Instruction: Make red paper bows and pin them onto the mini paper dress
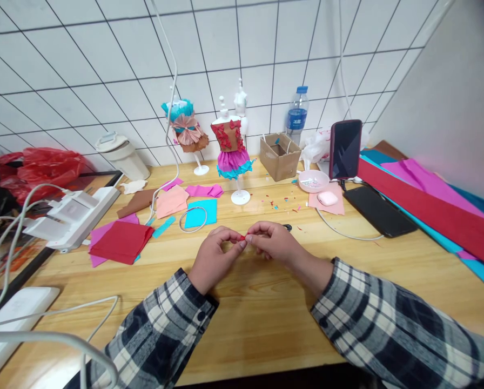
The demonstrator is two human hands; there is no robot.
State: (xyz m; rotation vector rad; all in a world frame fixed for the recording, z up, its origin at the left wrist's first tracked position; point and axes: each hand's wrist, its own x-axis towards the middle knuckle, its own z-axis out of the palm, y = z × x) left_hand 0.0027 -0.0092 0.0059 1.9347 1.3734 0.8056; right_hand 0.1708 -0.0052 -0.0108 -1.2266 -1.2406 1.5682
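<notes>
At the wooden table (250, 329), left hand (214, 256) and right hand (273, 241) tightly pinch a red scrap (242, 237)

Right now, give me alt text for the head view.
The left hand and right hand pinch a small red piece together over a wooden table. Beyond them stand two dressed miniature mannequins and a cardboard box; coloured sheets lie on both sides.

Blue label (296, 120) on bottle (302, 98): white characters, apparently 冰露 (smaller print unreadable).
</notes>
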